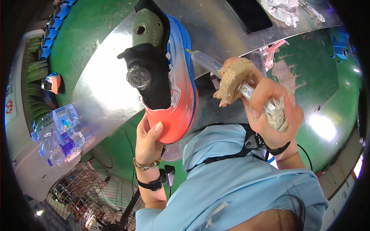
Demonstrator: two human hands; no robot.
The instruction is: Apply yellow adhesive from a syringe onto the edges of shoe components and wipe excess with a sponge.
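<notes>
An orange, white and blue sports shoe [180, 90] stands over the metal table's edge, its toe pointing toward me. A green shoe last [148, 29] fills its black collar, and a round clear-and-black knob [138, 77] sits over the tongue. My left hand [148, 140] grips the toe, thumb on top. Right of the shoe, my right hand [275, 104] is closed round several things: a tan, rough, curved lump [236, 77], a clear plastic tube [206, 61] with a thin yellowish tip pointing at the shoe, and a whitish crumpled wad [277, 117] in the palm.
On the metal table [110, 73] lie a black phone [250, 15] and crumpled white paper [283, 9] at the far right. Clear plastic bottles [63, 133] stand at the left. A wire-caged fan [94, 200] is at the lower left. Another orange shoe [54, 82] sits by a green rack [34, 73].
</notes>
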